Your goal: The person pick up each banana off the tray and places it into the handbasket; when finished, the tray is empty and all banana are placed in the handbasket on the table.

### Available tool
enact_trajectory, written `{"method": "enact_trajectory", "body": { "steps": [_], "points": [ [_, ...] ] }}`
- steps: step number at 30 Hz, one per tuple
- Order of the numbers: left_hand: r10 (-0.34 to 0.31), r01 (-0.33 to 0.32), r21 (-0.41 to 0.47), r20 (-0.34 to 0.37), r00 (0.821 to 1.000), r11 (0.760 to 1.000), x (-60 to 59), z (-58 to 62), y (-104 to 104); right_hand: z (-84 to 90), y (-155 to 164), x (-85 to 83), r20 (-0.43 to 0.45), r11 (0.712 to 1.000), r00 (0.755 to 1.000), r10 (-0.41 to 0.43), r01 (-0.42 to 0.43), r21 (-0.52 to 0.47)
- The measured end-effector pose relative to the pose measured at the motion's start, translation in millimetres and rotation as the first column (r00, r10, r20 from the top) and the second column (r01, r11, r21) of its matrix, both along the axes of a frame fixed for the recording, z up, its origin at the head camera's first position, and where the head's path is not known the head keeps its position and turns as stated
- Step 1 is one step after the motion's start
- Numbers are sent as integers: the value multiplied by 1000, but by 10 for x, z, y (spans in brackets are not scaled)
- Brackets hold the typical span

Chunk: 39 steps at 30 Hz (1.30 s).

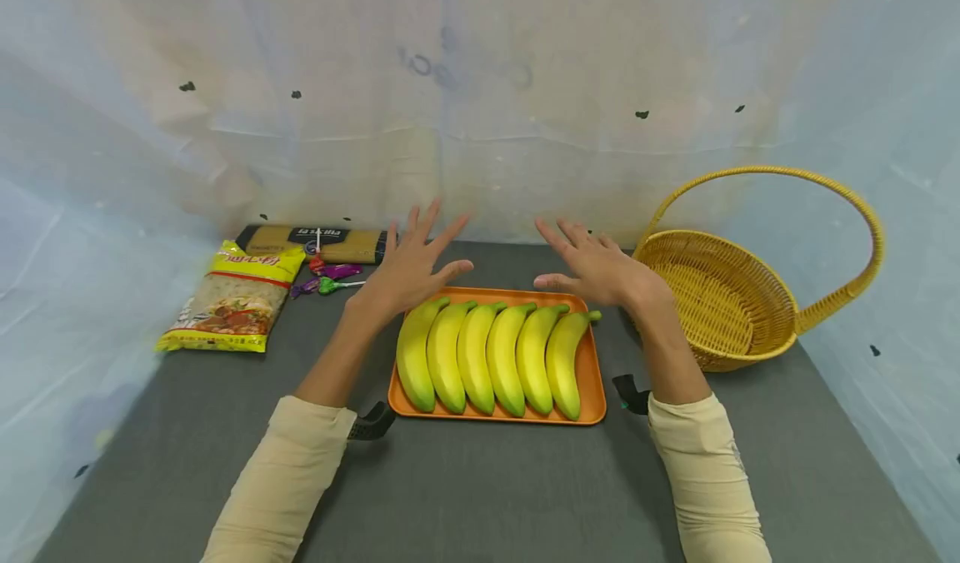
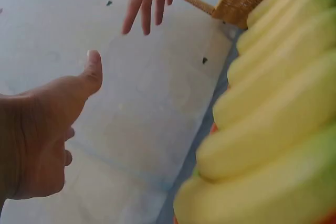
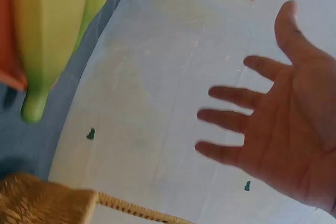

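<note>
Several yellow bananas (image 1: 475, 359) with greenish ends lie side by side in a row on an orange tray (image 1: 592, 392). My left hand (image 1: 412, 265) hovers over the tray's far left corner, fingers spread and holding nothing. Above the far right corner is my right hand (image 1: 600, 270), its fingers spread too, with nothing in its grasp. The right wrist view shows the right palm (image 3: 289, 114) facing inward and bare. In the left wrist view the left hand (image 2: 47, 135) has its thumb raised, and most of its fingers are hidden behind the palm.
A yellow wicker basket (image 1: 780, 296) with a tall handle stands right of the tray. To the left lie a yellow food packet (image 1: 236, 301), a brown pasta pack (image 1: 315, 242) and lollipops (image 1: 326, 284) in purple, red and green wrappers. White sheeting (image 1: 480, 130) walls the grey table.
</note>
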<state>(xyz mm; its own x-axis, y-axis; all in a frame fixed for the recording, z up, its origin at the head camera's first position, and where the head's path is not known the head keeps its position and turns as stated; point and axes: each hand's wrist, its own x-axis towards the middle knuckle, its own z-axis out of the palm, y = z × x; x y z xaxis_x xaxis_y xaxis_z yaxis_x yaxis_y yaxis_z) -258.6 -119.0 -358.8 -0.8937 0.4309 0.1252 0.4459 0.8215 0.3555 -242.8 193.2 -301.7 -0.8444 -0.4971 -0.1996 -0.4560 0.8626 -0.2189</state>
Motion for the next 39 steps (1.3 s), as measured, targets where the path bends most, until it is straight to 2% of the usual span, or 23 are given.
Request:
{"method": "enact_trajectory", "body": {
  "steps": [4,10,14,17,22,26,32,35,39],
  "points": [
    [-38,35,53,52,998,998,48,-128,-177,-11,47,96,4,997,997,79,-79,14],
    [-90,80,82,131,987,993,171,-319,-428,-97,134,245,-17,986,986,164,-164,30],
    [-130,111,103,191,973,988,267,-451,-598,-197,195,332,-79,976,972,219,-217,32],
    [-143,118,109,263,954,987,336,-552,-743,-264,245,404,-110,975,969,223,-224,7],
    [-152,128,88,381,912,988,418,-684,-924,-356,334,498,-166,983,970,175,-181,-18],
    [-172,168,48,419,892,985,455,-746,-978,-441,387,554,-197,991,973,119,-129,-40],
    [-182,216,-36,417,890,976,474,-799,-984,-630,391,596,-186,995,982,27,-44,-88],
    [-170,218,-65,426,888,974,470,-812,-974,-741,358,603,-143,989,989,-44,23,-144],
    [-149,213,-102,436,888,972,467,-795,-949,-809,302,612,-38,967,991,-125,113,-227]
  ]
}}
